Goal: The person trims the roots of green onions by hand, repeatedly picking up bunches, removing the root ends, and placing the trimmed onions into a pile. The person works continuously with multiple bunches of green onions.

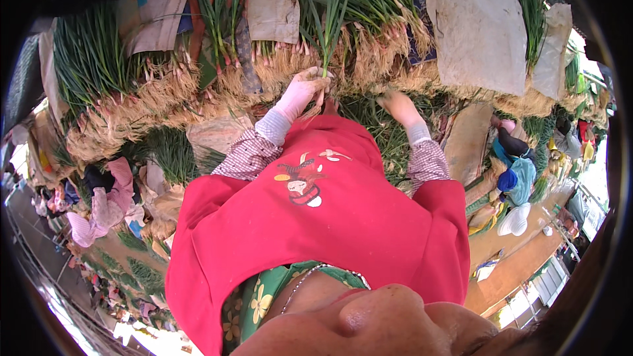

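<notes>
In the head view, my left hand (302, 90), in a pale glove, grips a small bunch of green-leaved spring onions (327, 34) near the bulbs, with the leaves pointing away from me and pale roots hanging below the hand. My right hand (399, 108) is bare and blurred, its fingers low over a pile of loose green leaves (395, 133) beside my red apron (341, 193). Whether it holds anything does not show. Beyond both hands lies a long row of rooted spring onions (381, 44).
Pale sacking sheets (477, 20) cover parts of the row. Another sheet (273, 2) lies left of the bunch. More leaves (173, 153) stand at my left. Co-workers sit on both sides: a person in pink (111, 198) and a person in blue (517, 173).
</notes>
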Motion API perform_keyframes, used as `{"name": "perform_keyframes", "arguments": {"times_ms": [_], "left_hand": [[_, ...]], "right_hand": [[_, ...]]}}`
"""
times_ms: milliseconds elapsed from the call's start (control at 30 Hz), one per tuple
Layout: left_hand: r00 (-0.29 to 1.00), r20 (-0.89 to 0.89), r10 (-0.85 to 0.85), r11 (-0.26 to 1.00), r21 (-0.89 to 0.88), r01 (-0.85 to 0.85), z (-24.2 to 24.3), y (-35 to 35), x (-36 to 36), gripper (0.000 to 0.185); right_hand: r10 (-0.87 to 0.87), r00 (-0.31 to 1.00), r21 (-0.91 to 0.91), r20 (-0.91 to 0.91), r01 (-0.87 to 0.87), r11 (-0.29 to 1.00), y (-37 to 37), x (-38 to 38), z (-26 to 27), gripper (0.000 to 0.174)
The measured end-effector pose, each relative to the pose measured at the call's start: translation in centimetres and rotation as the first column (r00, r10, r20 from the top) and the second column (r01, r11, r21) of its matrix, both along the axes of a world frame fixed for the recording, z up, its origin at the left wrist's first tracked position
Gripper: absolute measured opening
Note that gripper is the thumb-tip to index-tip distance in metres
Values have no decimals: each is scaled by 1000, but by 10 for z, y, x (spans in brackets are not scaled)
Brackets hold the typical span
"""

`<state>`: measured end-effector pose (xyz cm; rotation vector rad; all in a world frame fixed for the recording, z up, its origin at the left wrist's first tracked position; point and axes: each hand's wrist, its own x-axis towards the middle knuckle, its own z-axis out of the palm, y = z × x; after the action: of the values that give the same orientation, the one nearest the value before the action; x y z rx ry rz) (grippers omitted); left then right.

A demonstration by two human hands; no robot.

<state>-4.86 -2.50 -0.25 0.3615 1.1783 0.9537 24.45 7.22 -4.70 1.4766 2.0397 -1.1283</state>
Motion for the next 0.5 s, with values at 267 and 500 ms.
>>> {"name": "perform_keyframes", "arguments": {"times_ms": [267, 500], "left_hand": [[883, 338, 326, 942, -36, -334, -12, 12, 31, 8], [862, 428, 270, 963, -96, -253, -18, 2, 48, 5]], "right_hand": [[-947, -148, -870, -286, 455, 191, -4, -150, 7, 20], [-780, 432, -783, -453, 227, 579, 39, -78, 43, 29]]}}
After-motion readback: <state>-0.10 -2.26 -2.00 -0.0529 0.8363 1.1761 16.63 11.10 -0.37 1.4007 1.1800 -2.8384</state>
